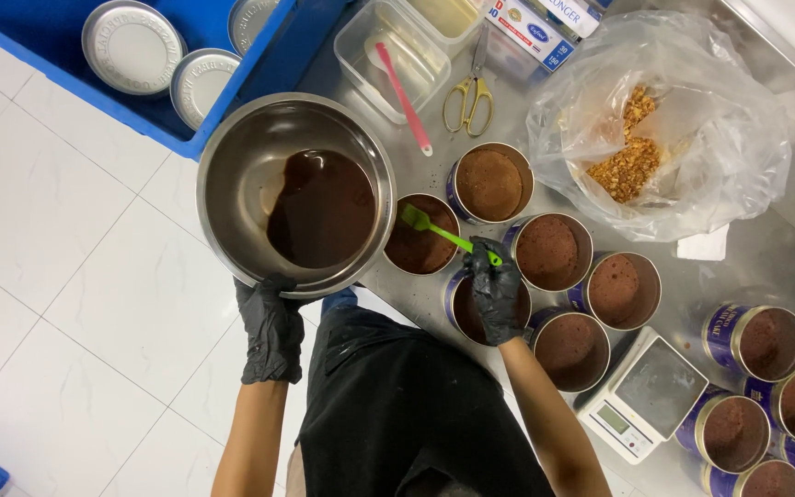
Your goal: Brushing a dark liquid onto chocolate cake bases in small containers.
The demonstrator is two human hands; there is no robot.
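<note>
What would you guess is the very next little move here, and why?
Probably dab the green brush in the right hand across the cake tin beneath it: its bristles sit over that tin, while the left hand holds the bowl of dark syrup close.

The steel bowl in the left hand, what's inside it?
The steel bowl holds a pool of dark brown liquid towards one side; the rest of the inside is bare metal. The liquid hides the bottom beneath it.
</note>
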